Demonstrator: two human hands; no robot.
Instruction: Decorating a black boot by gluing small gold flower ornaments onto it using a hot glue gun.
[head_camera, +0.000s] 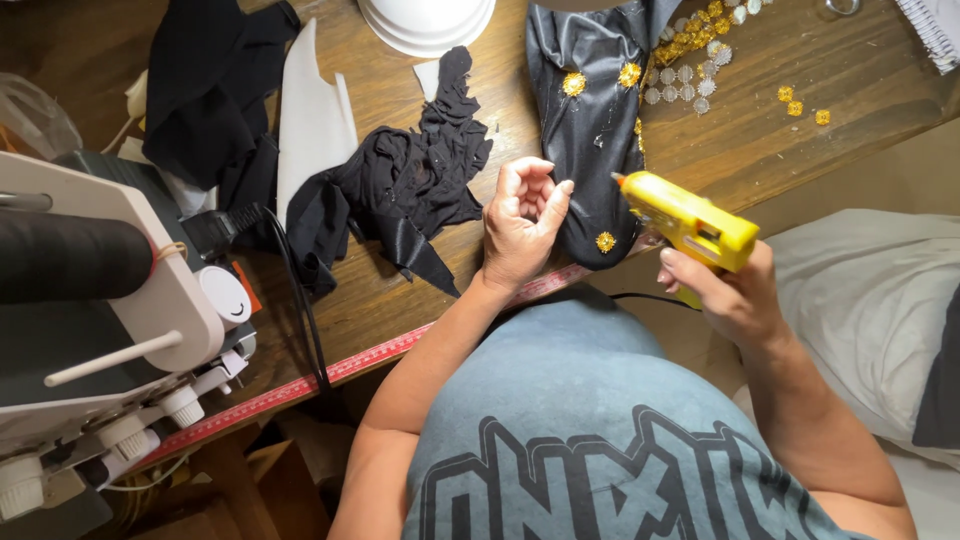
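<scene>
My right hand (738, 298) grips a yellow glue gun (690, 220), its orange nozzle pointing left toward a dark satin fabric piece (590, 120) lying on the wooden table (760, 140). Three gold flower ornaments (605, 241) sit on that fabric. My left hand (522, 222) hovers beside the fabric's left edge with fingers curled inward; whether something small is pinched in them I cannot tell. The nozzle tip is a little right of my left fingertips.
Crumpled black fabric scraps (400, 190) lie left of my hand. Loose gold and silver ornaments (695, 60) are scattered at the far right. A sewing machine (100, 300) with thread spool stands left. A white bowl-like object (425, 20) sits at the back, and a red measuring tape (330, 370) runs along the table edge.
</scene>
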